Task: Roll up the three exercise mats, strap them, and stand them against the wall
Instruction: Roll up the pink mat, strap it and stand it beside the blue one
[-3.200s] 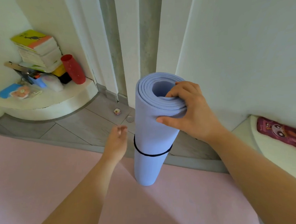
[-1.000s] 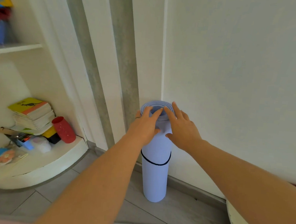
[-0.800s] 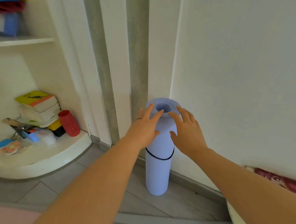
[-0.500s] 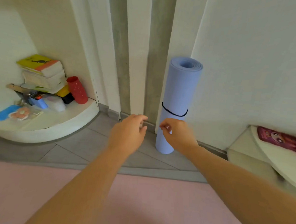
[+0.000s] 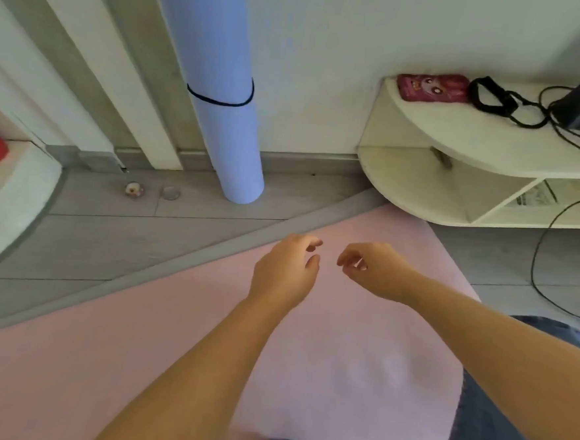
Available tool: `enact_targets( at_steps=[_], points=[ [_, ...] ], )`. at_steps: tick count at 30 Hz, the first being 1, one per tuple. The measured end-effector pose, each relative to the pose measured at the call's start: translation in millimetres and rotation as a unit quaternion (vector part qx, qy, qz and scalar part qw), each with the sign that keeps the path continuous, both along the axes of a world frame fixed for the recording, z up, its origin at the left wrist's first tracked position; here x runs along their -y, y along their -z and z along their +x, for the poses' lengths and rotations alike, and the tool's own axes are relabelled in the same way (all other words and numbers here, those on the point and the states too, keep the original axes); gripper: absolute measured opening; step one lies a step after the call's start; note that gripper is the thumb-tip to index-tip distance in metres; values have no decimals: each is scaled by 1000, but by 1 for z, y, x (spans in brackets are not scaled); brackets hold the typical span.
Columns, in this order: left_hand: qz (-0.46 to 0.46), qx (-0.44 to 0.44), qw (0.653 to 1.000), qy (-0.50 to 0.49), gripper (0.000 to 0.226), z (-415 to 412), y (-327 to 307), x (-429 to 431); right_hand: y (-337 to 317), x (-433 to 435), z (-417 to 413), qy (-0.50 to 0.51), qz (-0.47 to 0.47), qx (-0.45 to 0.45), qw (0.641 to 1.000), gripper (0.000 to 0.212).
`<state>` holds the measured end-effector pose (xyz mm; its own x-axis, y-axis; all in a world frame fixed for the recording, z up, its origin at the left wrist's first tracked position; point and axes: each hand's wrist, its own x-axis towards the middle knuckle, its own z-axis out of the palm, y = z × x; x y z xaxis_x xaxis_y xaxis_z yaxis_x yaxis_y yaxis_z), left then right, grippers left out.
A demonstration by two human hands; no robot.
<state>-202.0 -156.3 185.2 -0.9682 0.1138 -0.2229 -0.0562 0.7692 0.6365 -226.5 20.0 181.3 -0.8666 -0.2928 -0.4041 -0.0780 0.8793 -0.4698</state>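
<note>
Our left hand [image 5: 283, 271] and our right hand [image 5: 374, 274] hold nothing. The fingers hang loose and a little bent. The two hands are near each other but do not touch. They hover over the pink mat [image 5: 134, 363], which lies flat on the floor under us. One corner of it reaches toward the white shelf [image 5: 459, 135]. The blue mat [image 5: 226, 129] is done: it is rolled, a black strap [image 5: 221, 102] goes round it, and it stands on the floor leaning on the wall [image 5: 328, 50].

So we think the pink mat is next. To roll it well, we pick one short end and fold it over tight first, because a loose start makes a fat, wobbly roll. We keep our hands wide apart on the roll and push evenly, so the sides stay lined up. Our legs seem to be over the mat, so we should step off it first. The black loops [image 5: 493, 96] on the shelf may be more straps, but we cannot tell for sure. We want one close by before we finish, so the roll does not spring open.
</note>
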Motion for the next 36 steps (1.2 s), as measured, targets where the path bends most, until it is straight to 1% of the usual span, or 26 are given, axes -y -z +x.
enact_targets(
  at_steps=[4,8,14,16,18,20,22,26,28,32,34,36],
  points=[
    [-8,36,998,42,32,-4,49,-86,34,-96,15,79,9,28,996,18],
    [-45,87,991,87,32,8,104,-169,86,-198,36,121,33,66,990,13],
    [-55,128,986,89,31,29,165,-276,161,-326,65,236,22,119,964,17],
    [-53,134,986,88,30,32,181,-296,183,-354,74,257,32,138,956,26],
    [-50,140,985,93,28,35,201,-327,207,-386,83,266,56,177,946,42],
    [-55,159,981,102,29,37,216,-344,225,-402,84,260,77,213,938,59],
    [-74,183,973,121,33,37,229,-360,239,-410,82,260,73,234,934,72],
    [-97,214,961,145,38,33,245,-374,266,-412,83,268,43,265,925,84],
    [-102,217,961,140,39,30,249,-377,274,-412,84,274,44,278,920,88],
    [-93,220,963,124,40,28,249,-379,270,-415,77,279,77,266,920,89],
    [-74,234,963,113,39,29,247,-381,256,-415,71,242,110,268,926,84],
    [-34,248,964,93,38,29,240,-381,236,-409,64,190,125,286,931,73]
  ],
)
